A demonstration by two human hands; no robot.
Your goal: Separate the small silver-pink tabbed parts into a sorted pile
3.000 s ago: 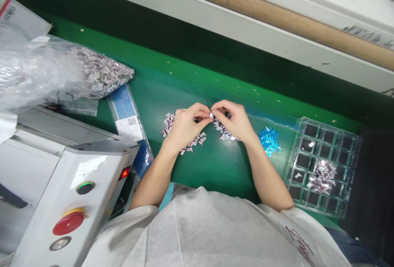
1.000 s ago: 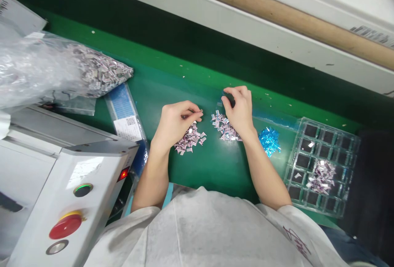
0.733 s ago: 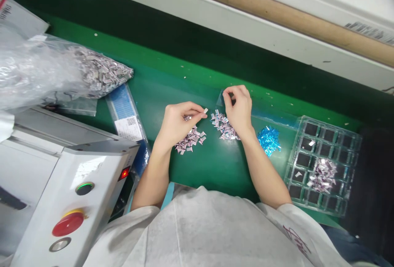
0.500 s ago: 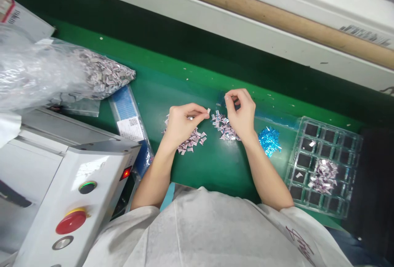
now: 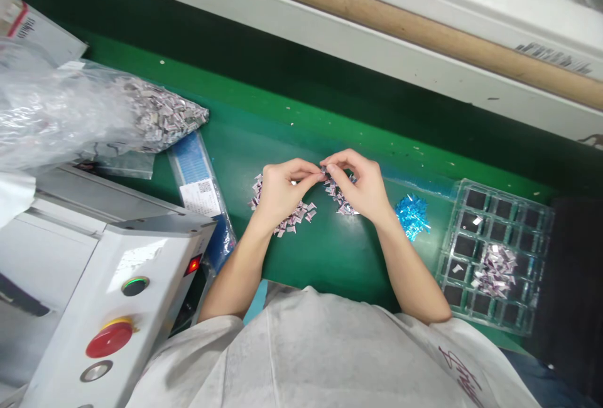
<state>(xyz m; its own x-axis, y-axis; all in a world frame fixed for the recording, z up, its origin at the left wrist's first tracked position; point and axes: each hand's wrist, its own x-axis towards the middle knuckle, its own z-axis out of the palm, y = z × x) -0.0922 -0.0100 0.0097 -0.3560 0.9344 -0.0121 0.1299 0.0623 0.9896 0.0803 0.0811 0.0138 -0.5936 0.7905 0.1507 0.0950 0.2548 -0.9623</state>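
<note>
No wording reads clearly; a white label (image 5: 198,196) bears a QR code; red script on the shirt (image 5: 459,373) is illegible.

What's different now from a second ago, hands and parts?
The right hand came back from the far side of the mat to meet the left hand; both sets of fingertips now pinch one small part between them. The two piles, blue scraps and tray stayed put.
</note>
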